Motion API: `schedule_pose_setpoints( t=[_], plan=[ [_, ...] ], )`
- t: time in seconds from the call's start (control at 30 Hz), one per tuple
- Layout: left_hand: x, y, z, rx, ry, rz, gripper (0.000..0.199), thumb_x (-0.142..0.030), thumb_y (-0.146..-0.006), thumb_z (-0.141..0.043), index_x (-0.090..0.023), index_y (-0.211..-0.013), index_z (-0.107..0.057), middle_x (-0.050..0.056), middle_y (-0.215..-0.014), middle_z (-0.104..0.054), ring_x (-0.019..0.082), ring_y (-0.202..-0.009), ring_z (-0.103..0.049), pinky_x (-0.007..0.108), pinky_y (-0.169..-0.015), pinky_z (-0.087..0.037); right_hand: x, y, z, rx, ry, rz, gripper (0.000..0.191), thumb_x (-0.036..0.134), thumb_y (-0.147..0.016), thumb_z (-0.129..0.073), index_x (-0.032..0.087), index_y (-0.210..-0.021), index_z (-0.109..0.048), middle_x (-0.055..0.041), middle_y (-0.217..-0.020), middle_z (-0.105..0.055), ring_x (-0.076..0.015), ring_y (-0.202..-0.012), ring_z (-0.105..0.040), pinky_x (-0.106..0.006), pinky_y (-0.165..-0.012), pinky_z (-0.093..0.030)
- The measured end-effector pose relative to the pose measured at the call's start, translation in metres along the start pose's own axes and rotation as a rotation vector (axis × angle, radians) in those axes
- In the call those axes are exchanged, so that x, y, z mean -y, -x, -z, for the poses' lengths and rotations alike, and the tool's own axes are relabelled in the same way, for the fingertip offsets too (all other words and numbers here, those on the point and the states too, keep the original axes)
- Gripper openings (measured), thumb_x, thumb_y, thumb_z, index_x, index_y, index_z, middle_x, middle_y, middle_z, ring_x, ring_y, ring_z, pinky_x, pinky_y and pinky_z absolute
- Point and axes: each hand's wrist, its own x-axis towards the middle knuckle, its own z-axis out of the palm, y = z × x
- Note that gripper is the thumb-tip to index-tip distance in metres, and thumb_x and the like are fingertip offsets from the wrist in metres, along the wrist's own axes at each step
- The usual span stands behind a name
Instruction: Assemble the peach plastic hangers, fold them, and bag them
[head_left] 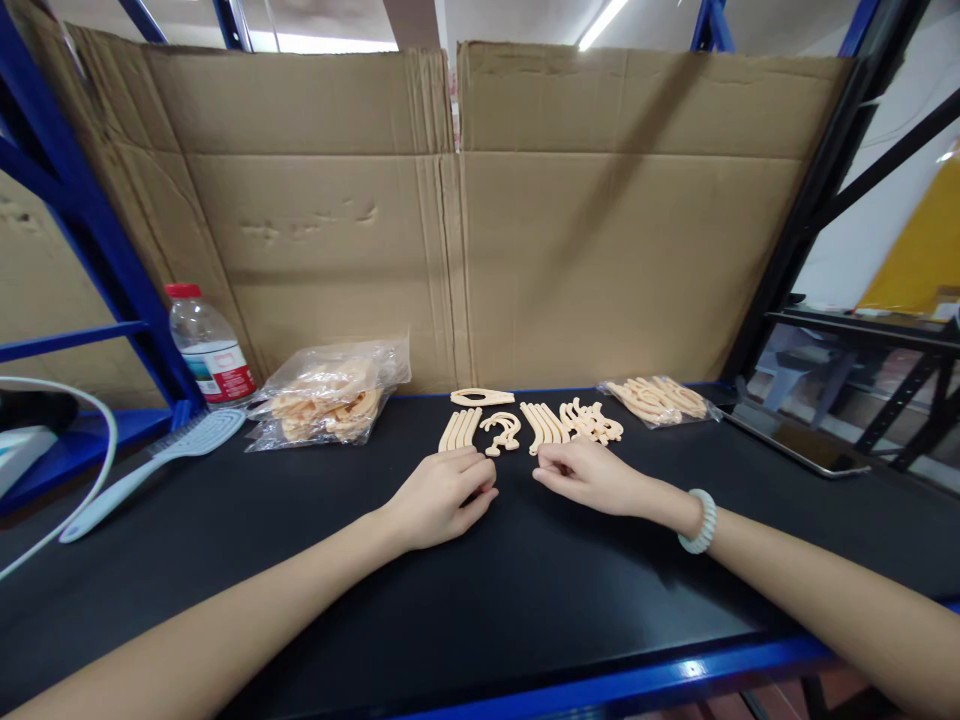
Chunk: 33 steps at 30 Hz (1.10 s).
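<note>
My left hand [446,495] rests with curled fingers at the near ends of a row of pale wooden strips [460,428]. Its thumb and index fingertip come close together, and anything inside is hidden. Thumb and fingers of my right hand [589,475] are closed by the lower ends of a second row of curved strips [544,424]; I cannot make out whether they hold a piece. Between the rows lie curved wooden pieces [501,432]. A long wooden piece with an oval opening [482,398] lies behind. Beyond my right hand is a pile of small curved pieces [595,421].
Clear bags of wooden pieces lie back left [322,395] and back right [660,400]. At left are a bottle [214,350], a pale blue hairbrush [161,460] and a white cable [112,440]. A dark flat device [799,440] lies right. Cardboard [600,220] walls the black table [480,610].
</note>
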Motion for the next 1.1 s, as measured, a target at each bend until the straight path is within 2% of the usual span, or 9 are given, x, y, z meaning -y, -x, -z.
schedule_pose_setpoints(
  t=[0.17, 0.4, 0.5, 0.57, 0.67, 0.73, 0.87, 1.0, 1.1],
  plan=[
    [0.001, 0.001, 0.000, 0.031, 0.049, 0.001, 0.016, -0.020, -0.089, -0.043, -0.020, -0.074, -0.046, 0.000, -0.071, -0.055, 0.014, -0.066, -0.050, 0.025, -0.062, -0.040, -0.001, -0.003, 0.003, -0.047, -0.069, -0.023, 0.031, 0.030, -0.088, -0.050, 0.020, -0.062, -0.036, 0.0054, -0.056, -0.040, -0.0091, -0.052, -0.036, -0.023, -0.051, -0.029],
    [0.002, 0.002, -0.002, 0.072, 0.072, 0.048, 0.014, -0.020, -0.088, -0.045, -0.020, -0.074, -0.044, 0.000, -0.072, -0.054, 0.014, -0.066, -0.051, 0.024, -0.061, -0.038, -0.017, -0.008, 0.024, -0.307, -0.134, -0.124, 0.024, 0.035, -0.090, -0.047, 0.020, -0.072, -0.043, 0.0023, -0.064, -0.049, -0.0118, -0.058, -0.046, -0.024, -0.053, -0.037],
    [0.003, 0.003, -0.002, 0.075, 0.086, 0.062, 0.013, -0.020, -0.087, -0.046, -0.021, -0.074, -0.044, -0.001, -0.073, -0.054, 0.014, -0.067, -0.051, 0.024, -0.062, -0.038, -0.028, -0.009, 0.025, -0.357, -0.144, -0.150, 0.017, 0.030, -0.089, -0.046, 0.020, -0.076, -0.046, 0.0009, -0.068, -0.053, -0.0128, -0.062, -0.051, -0.025, -0.055, -0.041],
    [0.003, 0.003, -0.002, 0.075, 0.095, 0.076, 0.012, -0.020, -0.087, -0.046, -0.020, -0.074, -0.044, -0.001, -0.073, -0.054, 0.014, -0.067, -0.051, 0.023, -0.061, -0.038, -0.035, -0.013, 0.024, -0.348, -0.170, -0.143, 0.006, 0.022, -0.087, -0.045, 0.019, -0.085, -0.050, -0.0013, -0.075, -0.058, -0.0138, -0.068, -0.056, -0.026, -0.058, -0.046],
    [0.003, 0.003, -0.002, 0.085, 0.117, 0.102, 0.011, -0.020, -0.086, -0.047, -0.020, -0.075, -0.045, -0.001, -0.073, -0.054, 0.014, -0.067, -0.051, 0.023, -0.061, -0.038, -0.046, -0.028, 0.022, -0.267, -0.165, -0.138, 0.028, 0.013, -0.084, -0.044, 0.019, -0.110, -0.052, -0.0062, -0.093, -0.066, -0.0153, -0.082, -0.063, -0.030, -0.069, -0.053],
    [0.003, 0.003, -0.002, 0.091, 0.131, 0.114, 0.011, -0.021, -0.086, -0.047, -0.020, -0.075, -0.045, -0.001, -0.073, -0.054, 0.014, -0.067, -0.051, 0.023, -0.061, -0.039, -0.054, -0.044, 0.022, -0.197, -0.097, -0.159, 0.035, 0.012, -0.084, -0.048, 0.018, -0.118, -0.051, -0.0088, -0.103, -0.067, -0.0166, -0.090, -0.065, -0.033, -0.078, -0.054],
    [0.003, 0.003, -0.002, 0.095, 0.141, 0.122, 0.011, -0.022, -0.087, -0.047, -0.020, -0.076, -0.046, 0.000, -0.073, -0.054, 0.014, -0.067, -0.051, 0.024, -0.061, -0.039, -0.068, -0.088, 0.024, -0.103, 0.006, -0.172, 0.034, 0.016, -0.080, -0.060, 0.014, -0.114, -0.059, -0.0130, -0.104, -0.070, -0.0221, -0.095, -0.066, -0.037, -0.087, -0.052],
    [0.002, 0.002, 0.000, 0.090, 0.145, 0.110, 0.009, -0.021, -0.086, -0.047, -0.020, -0.077, -0.047, 0.000, -0.075, -0.055, 0.014, -0.067, -0.052, 0.024, -0.061, -0.040, -0.076, -0.128, 0.017, -0.044, 0.060, -0.187, 0.033, 0.019, -0.078, -0.066, 0.013, -0.110, -0.064, -0.0133, -0.103, -0.071, -0.0232, -0.093, -0.068, -0.034, -0.085, -0.052],
    [0.002, 0.002, 0.001, 0.093, 0.139, 0.095, 0.007, -0.020, -0.087, -0.046, -0.021, -0.080, -0.048, 0.001, -0.076, -0.056, 0.015, -0.068, -0.053, 0.024, -0.063, -0.041, -0.078, -0.146, 0.006, -0.034, 0.092, -0.219, 0.025, 0.024, -0.074, -0.070, 0.013, -0.097, -0.069, -0.0131, -0.098, -0.073, -0.0250, -0.092, -0.068, -0.032, -0.082, -0.051]
  ],
)
